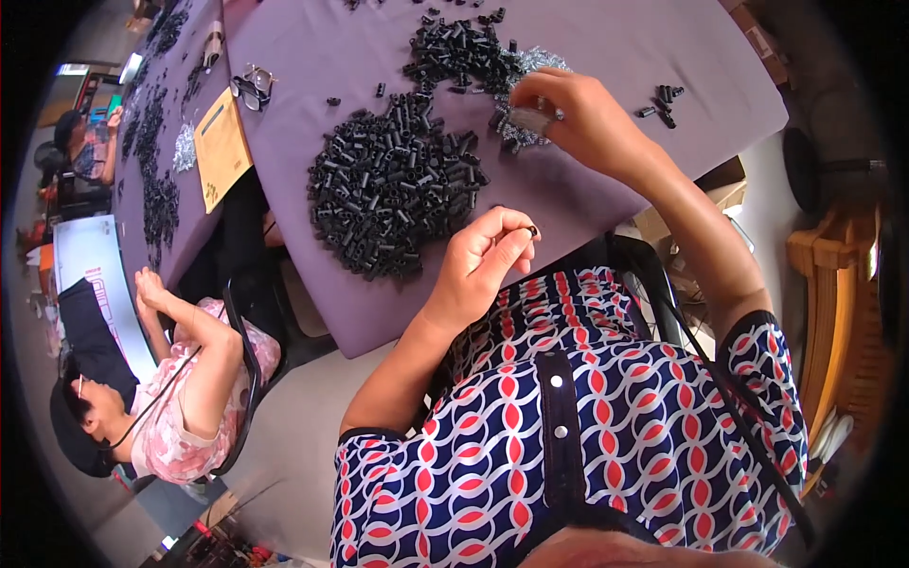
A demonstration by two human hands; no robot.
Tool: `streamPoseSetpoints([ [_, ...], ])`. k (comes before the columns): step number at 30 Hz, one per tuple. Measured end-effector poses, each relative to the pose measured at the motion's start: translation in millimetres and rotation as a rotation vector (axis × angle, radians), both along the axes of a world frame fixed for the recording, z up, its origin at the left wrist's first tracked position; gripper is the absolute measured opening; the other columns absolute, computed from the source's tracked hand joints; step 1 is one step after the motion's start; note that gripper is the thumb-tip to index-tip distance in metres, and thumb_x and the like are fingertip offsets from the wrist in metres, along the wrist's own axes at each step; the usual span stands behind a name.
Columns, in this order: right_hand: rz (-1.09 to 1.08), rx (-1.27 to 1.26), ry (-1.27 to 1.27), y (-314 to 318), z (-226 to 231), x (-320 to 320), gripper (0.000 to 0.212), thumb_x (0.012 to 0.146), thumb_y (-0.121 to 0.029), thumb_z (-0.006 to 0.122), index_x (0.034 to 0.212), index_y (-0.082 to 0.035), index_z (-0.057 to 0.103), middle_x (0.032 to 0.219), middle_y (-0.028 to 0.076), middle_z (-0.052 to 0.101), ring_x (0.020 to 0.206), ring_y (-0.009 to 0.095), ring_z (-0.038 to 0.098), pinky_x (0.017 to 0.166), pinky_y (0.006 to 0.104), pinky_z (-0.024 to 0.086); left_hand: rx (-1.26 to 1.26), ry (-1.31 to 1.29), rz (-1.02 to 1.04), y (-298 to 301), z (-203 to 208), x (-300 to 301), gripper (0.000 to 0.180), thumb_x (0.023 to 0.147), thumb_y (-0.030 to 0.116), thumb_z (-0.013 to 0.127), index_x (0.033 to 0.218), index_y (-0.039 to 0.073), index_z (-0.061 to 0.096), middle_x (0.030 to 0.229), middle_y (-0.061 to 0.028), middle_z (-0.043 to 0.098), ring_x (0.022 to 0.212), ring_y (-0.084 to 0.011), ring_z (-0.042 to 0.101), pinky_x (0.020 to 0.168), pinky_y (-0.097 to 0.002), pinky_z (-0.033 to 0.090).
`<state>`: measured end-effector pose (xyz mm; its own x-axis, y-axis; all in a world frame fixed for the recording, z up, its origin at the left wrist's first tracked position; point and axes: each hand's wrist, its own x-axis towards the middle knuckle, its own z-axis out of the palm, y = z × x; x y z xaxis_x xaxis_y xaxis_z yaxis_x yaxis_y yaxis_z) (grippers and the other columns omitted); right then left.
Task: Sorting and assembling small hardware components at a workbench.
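Two hands work over a purple table (606,38): the left hand (485,257) pinches one small black plastic tube (533,230) near the big black heap (393,185); the right hand (573,112), farther off, fingers curled, grasps silvery metal pieces (528,120).

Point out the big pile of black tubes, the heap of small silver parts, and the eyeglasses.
Pile of black tubes (393,189), head view, middle of the heap.
Silver parts (516,137), head view, lower edge beside the right hand.
Eyeglasses (252,87), head view, frame.

purple table (606,204) | black tubes (393,189) | silver parts (525,99) | yellow envelope (221,147)
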<state>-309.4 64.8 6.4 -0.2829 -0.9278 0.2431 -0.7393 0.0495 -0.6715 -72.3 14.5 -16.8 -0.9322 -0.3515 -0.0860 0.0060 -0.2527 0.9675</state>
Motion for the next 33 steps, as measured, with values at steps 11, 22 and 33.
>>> streamPoseSetpoints([
  [11,0.128,0.093,0.424,-93.7,-6.1,2.6,0.017,0.074,0.0,0.06,0.089,-0.006,0.064,0.094,0.009,0.061,0.092,0.034,0.063,0.077,0.0448,0.052,0.052,0.021,0.013,-0.9,-2.7,-0.6,0.014,0.1,0.012,0.054,0.102,-0.001,0.061,0.084,-0.0023,0.062,0.073,-0.008,0.059,0.069,-0.0218,0.048],
  [22,0.127,0.068,0.535,-89.9,-16.4,11.4,0.014,0.079,-0.005,0.061,0.092,-0.005,0.058,0.093,0.01,0.059,0.093,0.032,0.061,0.077,0.0418,0.053,0.05,0.013,0.014,-0.9,-0.1,-1.0,0.015,0.101,0.012,0.053,0.101,-0.001,0.061,0.084,-0.0034,0.062,0.073,-0.0095,0.06,0.071,-0.0232,0.049],
  [33,0.162,0.065,-0.262,8.9,27.0,32.1,0.011,0.089,-0.001,0.063,0.099,-0.001,0.059,0.09,0.005,0.062,0.087,0.016,0.062,0.076,0.0311,0.05,0.078,0.01,0.102,2.7,-4.7,-1.6,0.017,0.101,0.015,0.056,0.104,-0.001,0.061,0.086,-0.004,0.064,0.073,-0.0101,0.062,0.07,-0.0235,0.051],
])
